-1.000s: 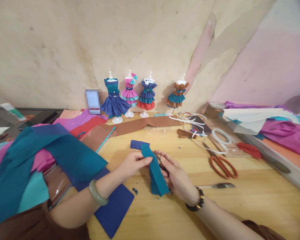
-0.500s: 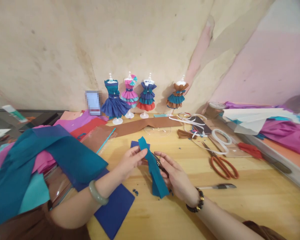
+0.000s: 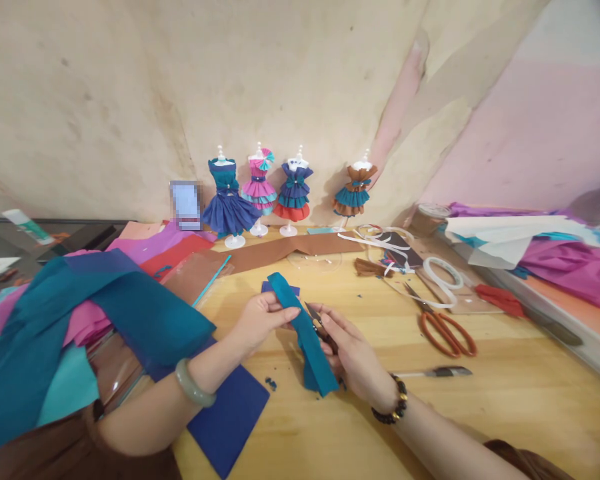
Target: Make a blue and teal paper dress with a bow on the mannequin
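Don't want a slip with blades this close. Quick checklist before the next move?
1. Left hand pinching teal strip: ok
2. Right hand gripping small scissors: ok
3. Blades clear of left fingers: cannot tell, thumb close by
4. Table under hands free of scraps: not ok
5. Orange-handled scissors away from both hands: ok
6. Cut line marked on strip: cannot tell

Middle's plugged by the left hand [image 3: 263,323], right hand [image 3: 357,357] and teal strip [image 3: 307,335]. Loads of room across the tabletop [image 3: 520,407] down right, nearer than the pen [image 3: 447,372]. Past that, scissors [image 3: 424,308] and tape [image 3: 429,274] block things; sheets [image 3: 150,310] crowd the left.
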`<state>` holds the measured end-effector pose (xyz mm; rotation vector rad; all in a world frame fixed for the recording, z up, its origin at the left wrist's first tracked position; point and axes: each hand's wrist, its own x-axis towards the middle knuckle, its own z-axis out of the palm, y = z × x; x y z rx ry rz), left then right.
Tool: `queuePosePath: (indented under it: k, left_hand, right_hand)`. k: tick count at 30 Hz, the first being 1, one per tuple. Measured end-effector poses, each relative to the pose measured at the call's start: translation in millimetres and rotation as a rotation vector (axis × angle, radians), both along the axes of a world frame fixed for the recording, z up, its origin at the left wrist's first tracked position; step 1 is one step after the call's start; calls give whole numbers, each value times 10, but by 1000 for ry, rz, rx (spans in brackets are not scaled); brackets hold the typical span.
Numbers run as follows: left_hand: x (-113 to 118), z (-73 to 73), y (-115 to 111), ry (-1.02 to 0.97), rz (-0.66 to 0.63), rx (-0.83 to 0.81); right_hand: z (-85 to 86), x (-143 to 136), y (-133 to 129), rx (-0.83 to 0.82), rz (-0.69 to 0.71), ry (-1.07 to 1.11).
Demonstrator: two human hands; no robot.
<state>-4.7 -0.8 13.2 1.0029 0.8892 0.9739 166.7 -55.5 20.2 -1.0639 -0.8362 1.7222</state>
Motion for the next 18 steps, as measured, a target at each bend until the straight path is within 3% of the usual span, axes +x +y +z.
queuePosePath:
  k: [18]
  left_hand:
    - [11, 15, -24, 25, -60, 9]
  right_hand:
    - [-19, 4, 8, 12, 1, 37]
